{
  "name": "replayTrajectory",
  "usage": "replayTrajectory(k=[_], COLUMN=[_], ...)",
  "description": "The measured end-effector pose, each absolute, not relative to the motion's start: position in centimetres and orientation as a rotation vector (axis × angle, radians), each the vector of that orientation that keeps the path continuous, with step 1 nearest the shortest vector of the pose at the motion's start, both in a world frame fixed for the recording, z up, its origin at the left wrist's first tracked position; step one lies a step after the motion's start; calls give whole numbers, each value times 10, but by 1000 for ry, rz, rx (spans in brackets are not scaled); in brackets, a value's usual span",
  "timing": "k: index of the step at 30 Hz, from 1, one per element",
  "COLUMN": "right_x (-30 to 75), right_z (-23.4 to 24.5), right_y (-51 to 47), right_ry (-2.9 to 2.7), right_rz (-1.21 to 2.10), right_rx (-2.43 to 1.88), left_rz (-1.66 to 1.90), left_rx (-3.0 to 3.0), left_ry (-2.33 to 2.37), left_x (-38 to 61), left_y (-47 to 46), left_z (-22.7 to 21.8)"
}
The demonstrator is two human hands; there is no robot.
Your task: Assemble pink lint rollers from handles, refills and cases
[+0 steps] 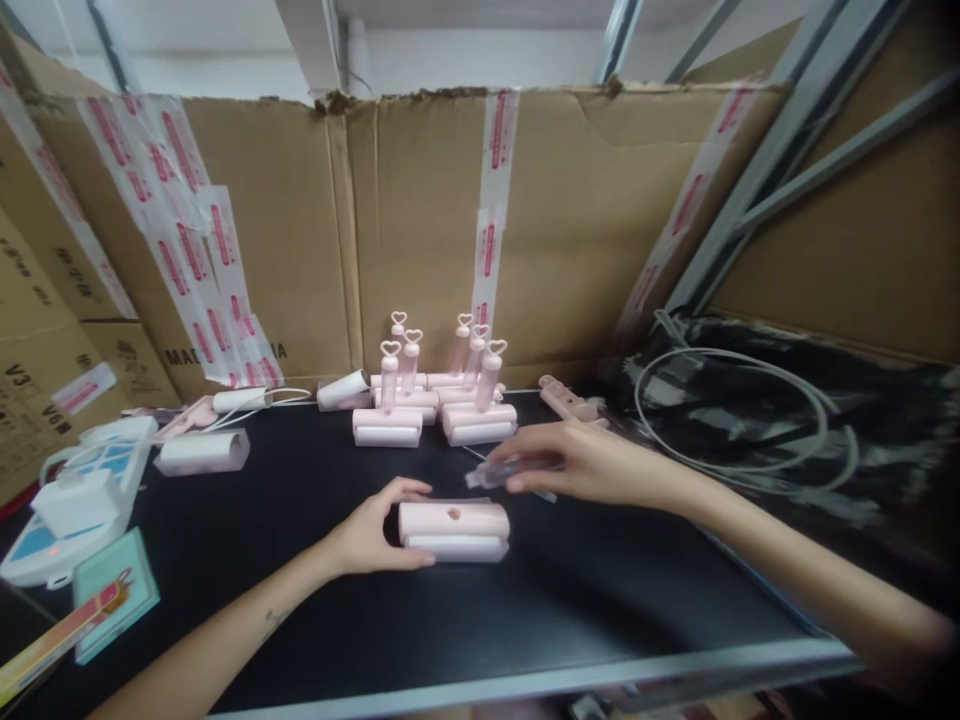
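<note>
My left hand point(371, 535) grips the left end of a pale pink and white rounded case point(454, 519), thumb at the front and fingers behind. The case lies on the black tabletop with a small dark hole in its top. Just behind and right of it, my right hand point(551, 460) is closed around a small translucent piece point(480, 476), held above the table; its exact kind is unclear, as the fingers hide part of it. Farther back stand several similar pink cases point(387, 425), with upright translucent tubes point(489, 378) topped by heart-shaped loops.
At left lie a power strip point(124, 455) with a white plug point(79, 500), a teal box point(116, 590) and loose white case parts point(202, 452). Pink parts point(568, 400) lie at back right. A cardboard wall point(420, 220) closes the back; a coiled cable point(750, 360) rests on black plastic.
</note>
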State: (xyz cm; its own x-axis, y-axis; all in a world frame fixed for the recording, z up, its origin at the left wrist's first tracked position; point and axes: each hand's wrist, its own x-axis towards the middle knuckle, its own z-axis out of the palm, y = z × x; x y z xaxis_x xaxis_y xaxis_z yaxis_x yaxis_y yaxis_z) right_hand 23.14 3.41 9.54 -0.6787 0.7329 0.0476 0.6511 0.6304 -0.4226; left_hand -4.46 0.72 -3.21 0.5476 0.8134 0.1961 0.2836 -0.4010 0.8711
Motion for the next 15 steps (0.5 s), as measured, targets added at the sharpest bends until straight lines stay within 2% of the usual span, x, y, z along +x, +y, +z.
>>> replayTrajectory(k=[6, 12, 15], right_x=[167, 130, 114], right_z=[121, 134, 137], right_y=[21, 17, 14], right_ry=[-3212, -3441, -3508], right_rz=[-19, -341, -399], right_rx=[-970, -1002, -977], left_rz=[757, 761, 789], left_rx=[1921, 1865, 1811], left_ry=[924, 1004, 1096], left_x=[-45, -42, -36], left_y=[8, 3, -7], left_z=[-29, -32, -33])
